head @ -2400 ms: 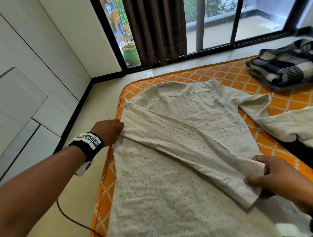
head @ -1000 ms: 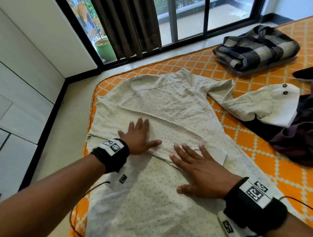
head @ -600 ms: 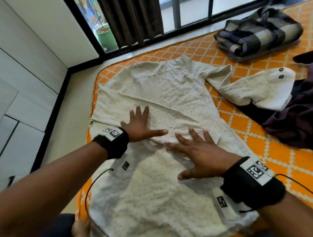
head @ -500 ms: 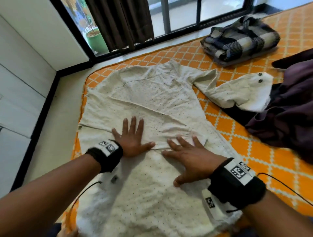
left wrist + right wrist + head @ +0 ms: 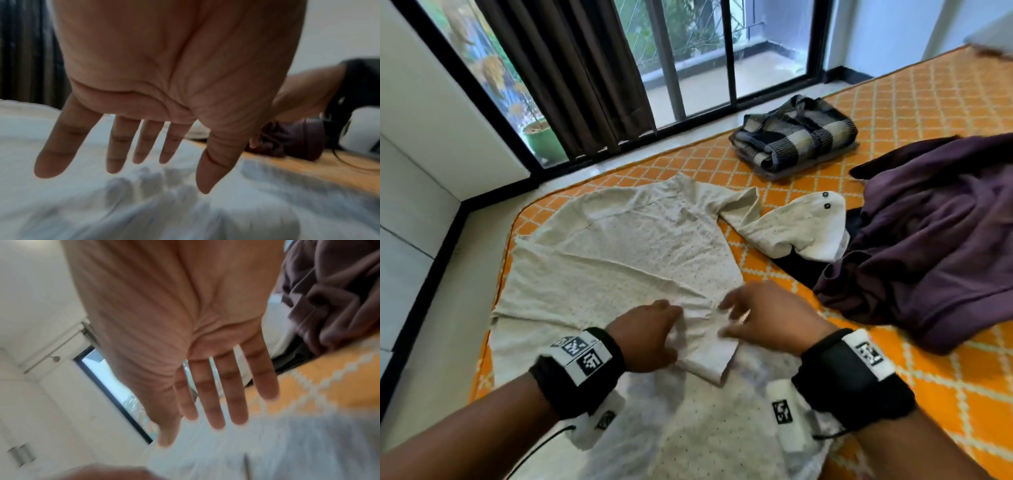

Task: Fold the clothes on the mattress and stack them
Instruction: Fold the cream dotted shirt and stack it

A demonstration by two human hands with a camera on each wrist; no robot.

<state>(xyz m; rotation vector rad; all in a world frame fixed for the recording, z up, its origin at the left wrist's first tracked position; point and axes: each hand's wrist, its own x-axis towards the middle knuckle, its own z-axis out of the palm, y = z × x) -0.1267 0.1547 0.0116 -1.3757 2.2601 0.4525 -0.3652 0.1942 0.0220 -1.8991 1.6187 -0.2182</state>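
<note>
Head camera first: we look down at an orange mattress (image 5: 935,387) with a white lattice pattern, lying on a pale floor beside a dark-framed window (image 5: 726,61) with a brown curtain (image 5: 571,72). Spread across the near left part of the mattress lies a cream dotted shirt (image 5: 626,246), back up, with its left sleeve folded across the body. The cuff end of that sleeve (image 5: 709,356) lies between our two hands. Our left hand (image 5: 647,335) hovers at the cuff's left side and our right hand (image 5: 770,318) at its right side. From the left wrist camera we see the left hand's fingers (image 5: 121,146) straight and spread just above the white cloth, gripping nothing. From the right wrist camera the right hand's fingers (image 5: 209,395) are likewise straight and released, above the shirt and the mattress edge. The shirt's other sleeve (image 5: 791,226), with two dark buttons at its cuff, reaches right onto a crumpled purple garment (image 5: 935,240). Farther back, near the window, a plaid garment (image 5: 794,137) sits folded on the mattress. A green plant pot (image 5: 541,137) stands outside the glass.
</note>
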